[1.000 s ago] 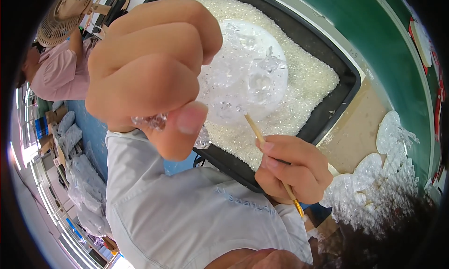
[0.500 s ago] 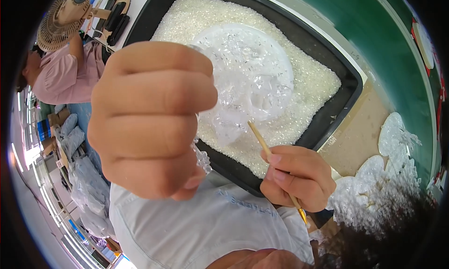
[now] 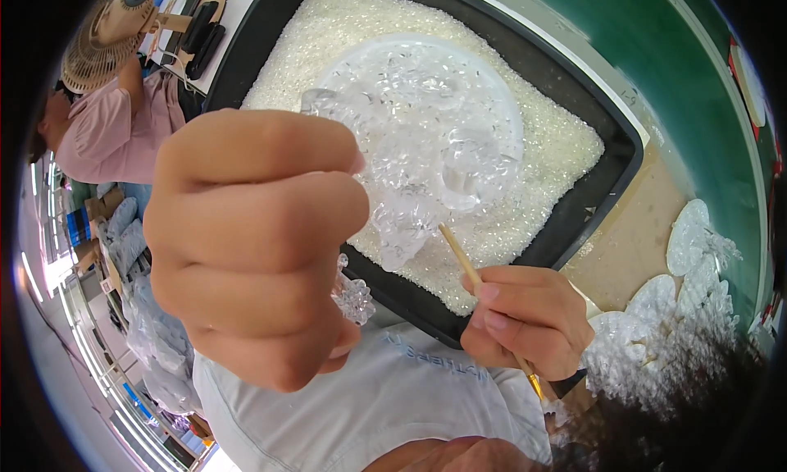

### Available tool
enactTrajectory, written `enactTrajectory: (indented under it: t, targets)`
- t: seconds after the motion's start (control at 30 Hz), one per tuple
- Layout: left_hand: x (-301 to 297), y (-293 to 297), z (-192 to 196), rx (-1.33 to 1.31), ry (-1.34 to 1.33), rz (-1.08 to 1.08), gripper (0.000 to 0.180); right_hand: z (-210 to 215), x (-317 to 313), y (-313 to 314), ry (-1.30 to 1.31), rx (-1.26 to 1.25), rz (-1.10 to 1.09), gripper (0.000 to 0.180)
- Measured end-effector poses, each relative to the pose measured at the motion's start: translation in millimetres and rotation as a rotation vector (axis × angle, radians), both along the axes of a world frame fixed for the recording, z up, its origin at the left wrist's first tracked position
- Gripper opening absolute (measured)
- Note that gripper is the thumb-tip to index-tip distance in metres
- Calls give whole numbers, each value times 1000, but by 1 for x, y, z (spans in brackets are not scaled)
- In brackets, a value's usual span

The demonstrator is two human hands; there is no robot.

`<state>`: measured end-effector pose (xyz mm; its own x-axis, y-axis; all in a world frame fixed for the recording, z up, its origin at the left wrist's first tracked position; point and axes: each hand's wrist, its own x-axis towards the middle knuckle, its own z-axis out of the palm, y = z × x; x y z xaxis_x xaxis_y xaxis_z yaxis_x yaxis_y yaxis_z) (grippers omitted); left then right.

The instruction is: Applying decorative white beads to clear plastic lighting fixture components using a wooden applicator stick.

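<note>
Black tray (image 3: 602,181); pale granules (image 3: 549,136) within; round white dish (image 3: 515,115) atop. Left hand (image 3: 262,242), fisted; right hand (image 3: 529,320), pinching wooden brush (image 3: 459,255); clear cluster (image 3: 354,300) — apparently gripped, jutting from the fist. Step, seemingly: handling cluster — next move calls for steadiness.

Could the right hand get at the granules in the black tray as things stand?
Probably yes: nothing visible blocks the right hand from the granules, though it holds a thin stick.

The left hand (image 3: 258,250) held a clear, beaded cluster (image 3: 355,300); the right hand (image 3: 531,319) pinched a thin, pale wooden stick (image 3: 458,253).
</note>
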<state>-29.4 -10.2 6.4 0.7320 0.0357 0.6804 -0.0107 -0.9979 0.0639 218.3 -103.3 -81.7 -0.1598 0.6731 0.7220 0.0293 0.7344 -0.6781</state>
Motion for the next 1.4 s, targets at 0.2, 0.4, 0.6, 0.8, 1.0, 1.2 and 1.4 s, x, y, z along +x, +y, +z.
enactTrajectory:
  t: [0.2, 0.4, 0.6, 0.8, 1.0, 1.2, 1.4]
  targets:
    - [1, -1, 0, 30, 11, -10, 31, 4, -2, -2, -32, -5, -81, 36]
    - [1, -7, -7, 56, -26, 37, 27, 5, -2, 3, -72, -2, -35, 34]
    - [4, -8, -9, 54, -56, 45, 23, 8, 0, 1, -122, -9, -25, 37]
    - [9, -11, -14, 54, -110, 75, 23, 11, 1, 1, -140, -83, -22, 37]
    - [3, -12, -11, 38, -77, 45, 27, 11, -1, -2, -140, -89, -50, 39]
    - [1, 5, 0, -30, 11, 6, 34, 9, 10, -3, -59, -139, 45, 36]
    - [1, 9, -4, -104, -39, -23, 32, -2, 5, -4, -4, -31, -83, 36]
